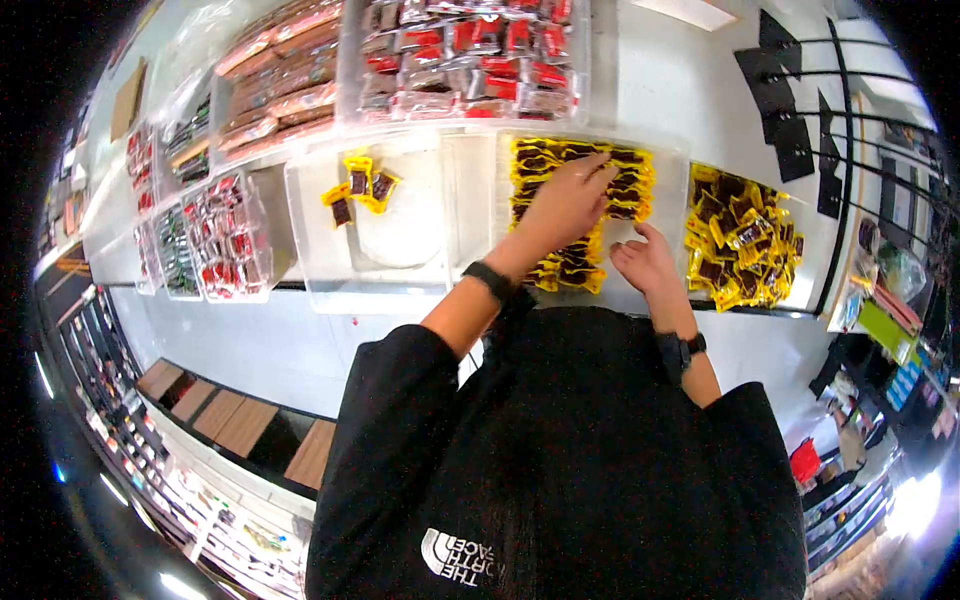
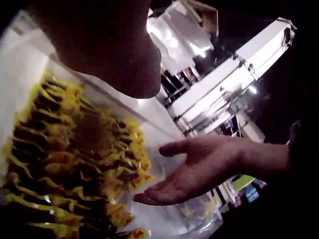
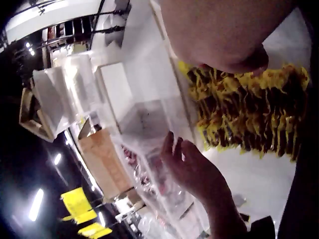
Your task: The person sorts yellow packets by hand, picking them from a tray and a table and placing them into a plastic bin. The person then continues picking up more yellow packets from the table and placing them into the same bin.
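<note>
Over a clear bin (image 1: pixel 622 236), the left hand (image 1: pixel 572 203) is laid flat, fingers extended, on rows of yellow packets (image 1: pixel 635 190); the right hand (image 1: pixel 645 262) is held open and empty just beside them, nearer the body. Left wrist: the right hand's (image 2: pixel 199 167) open palm is seen right of the packets (image 2: pixel 65 149). Right wrist: the packets (image 3: pixel 249 109) are shown beyond, nothing gripped.

You are in a shop: the white counter (image 1: pixel 680 70) before you carries clear plastic bins (image 1: pixel 320 290) heaped with yellow snack packets (image 1: pixel 745 245) and red packets (image 1: pixel 470 50), black display hooks (image 1: pixel 790 110) hang alongside, and stocked shelves (image 1: pixel 105 385) line the aisle
</note>
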Demonstrator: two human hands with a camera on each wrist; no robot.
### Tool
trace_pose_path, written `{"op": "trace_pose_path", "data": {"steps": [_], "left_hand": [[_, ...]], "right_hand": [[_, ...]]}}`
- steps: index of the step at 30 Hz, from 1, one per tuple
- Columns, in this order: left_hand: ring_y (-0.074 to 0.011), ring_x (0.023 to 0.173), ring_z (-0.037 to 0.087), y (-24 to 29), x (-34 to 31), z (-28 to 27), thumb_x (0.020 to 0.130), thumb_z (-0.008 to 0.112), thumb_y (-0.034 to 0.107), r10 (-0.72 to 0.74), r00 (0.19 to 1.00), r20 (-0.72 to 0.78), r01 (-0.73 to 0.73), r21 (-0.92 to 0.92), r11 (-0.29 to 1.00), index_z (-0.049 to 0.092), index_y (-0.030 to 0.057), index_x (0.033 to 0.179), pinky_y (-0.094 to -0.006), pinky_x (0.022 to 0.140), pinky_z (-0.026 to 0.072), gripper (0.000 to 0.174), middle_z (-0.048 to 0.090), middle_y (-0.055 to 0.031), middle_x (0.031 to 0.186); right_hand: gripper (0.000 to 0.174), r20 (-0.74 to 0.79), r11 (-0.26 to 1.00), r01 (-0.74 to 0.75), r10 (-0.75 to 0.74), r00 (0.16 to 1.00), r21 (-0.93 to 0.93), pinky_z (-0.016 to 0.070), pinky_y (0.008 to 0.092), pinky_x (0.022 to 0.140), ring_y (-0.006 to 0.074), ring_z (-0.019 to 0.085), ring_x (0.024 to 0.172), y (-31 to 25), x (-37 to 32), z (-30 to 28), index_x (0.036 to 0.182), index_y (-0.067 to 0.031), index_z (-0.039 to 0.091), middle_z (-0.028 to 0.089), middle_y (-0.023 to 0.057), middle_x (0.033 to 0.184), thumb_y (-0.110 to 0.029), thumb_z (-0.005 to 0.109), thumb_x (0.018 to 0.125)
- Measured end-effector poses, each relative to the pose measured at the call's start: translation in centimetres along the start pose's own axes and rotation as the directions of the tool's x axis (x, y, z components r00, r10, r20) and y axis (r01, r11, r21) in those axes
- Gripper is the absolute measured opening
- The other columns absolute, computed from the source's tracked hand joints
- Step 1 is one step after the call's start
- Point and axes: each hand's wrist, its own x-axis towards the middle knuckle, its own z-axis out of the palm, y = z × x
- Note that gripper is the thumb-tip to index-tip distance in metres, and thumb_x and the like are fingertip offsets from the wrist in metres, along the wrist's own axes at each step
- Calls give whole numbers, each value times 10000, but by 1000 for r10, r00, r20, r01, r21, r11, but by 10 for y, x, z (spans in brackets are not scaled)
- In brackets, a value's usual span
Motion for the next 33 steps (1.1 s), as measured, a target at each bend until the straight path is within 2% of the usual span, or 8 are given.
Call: {"op": "trace_pose_path", "data": {"steps": [2, 5, 9, 15, 17, 20, 26, 33], "left_hand": [[-320, 967, 506, -17, -26, -46, 690, 531, 3, -126, 971, -202, 134, 29, 990, 540, 31, 1006, -404, 848, 401, 318, 548, -162, 1028], [-288, 863, 538, -87, -81, -84, 708, 553, -10, -339, 747, -572, 475, 102, 874, 546, 40, 950, -362, 761, 430, 247, 556, -140, 924], [-354, 911, 521, -171, -146, -112, 756, 578, 128, -517, 620, -590, 711, 145, 688, 504, 0, 1001, -417, 786, 417, 287, 543, -206, 973], [-410, 955, 483, -226, -154, -114, 749, 608, 228, -612, 611, -501, 788, 312, 531, 439, -47, 1093, -463, 830, 388, 472, 525, -255, 1000], [-404, 954, 489, -225, -146, -116, 746, 610, 241, -635, 592, -497, 804, 310, 507, 431, -36, 1104, -456, 828, 399, 487, 506, -254, 1025], [-394, 962, 495, -211, -136, -123, 724, 635, 268, -694, 554, -460, 832, 327, 447, 419, -14, 1114, -444, 825, 416, 527, 487, -250, 1045], [-360, 912, 504, -224, -138, -119, 667, 685, 256, -637, 612, -469, 789, 413, 454, 509, 13, 922, -434, 779, 429, 394, 511, -196, 975], [-317, 806, 521, -165, -130, -123, 671, 677, 192, -390, 733, -558, 673, 508, 538, 513, 25, 819, -406, 701, 430, 278, 529, -137, 842]], "right_hand": [[207, -137, 906, 398, -416, 899, -142, 407, 268, 584, 171, 488, 725, 12, -24, 23, 949, -75, 488, 481, 47, 809, -217, 521, 801], [208, 142, 802, 494, -475, 868, -337, 428, 281, 683, 160, 516, 814, 25, -41, 75, 974, -70, 487, 519, 43, 885, -178, 540, 805], [125, 533, 469, 631, -339, 775, -619, 430, 240, 652, 115, 540, 725, 64, -29, 159, 880, -53, 546, 562, 19, 776, -134, 567, 787], [182, 816, -169, 801, -197, 543, -574, 457, 400, 706, 282, 579, 771, 157, 9, 220, 854, 6, 569, 602, 155, 811, -125, 514, 739], [216, 910, -460, 820, 57, 410, -340, 439, 439, 768, 332, 556, 864, 174, 23, 219, 887, 2, 565, 588, 188, 888, -111, 498, 715], [250, 835, -669, 674, 144, 531, -313, 428, 427, 807, 338, 535, 920, 193, 35, 215, 931, -3, 556, 572, 185, 953, -107, 508, 709], [250, 836, -766, 606, 174, 520, -217, 420, 404, 779, 322, 512, 907, 195, 56, 199, 923, 7, 538, 546, 158, 921, -116, 513, 707], [232, 936, -466, 828, -4, 351, -313, 436, 375, 764, 293, 549, 894, 185, 42, 194, 932, -19, 553, 570, 148, 917, -142, 524, 737]]}}
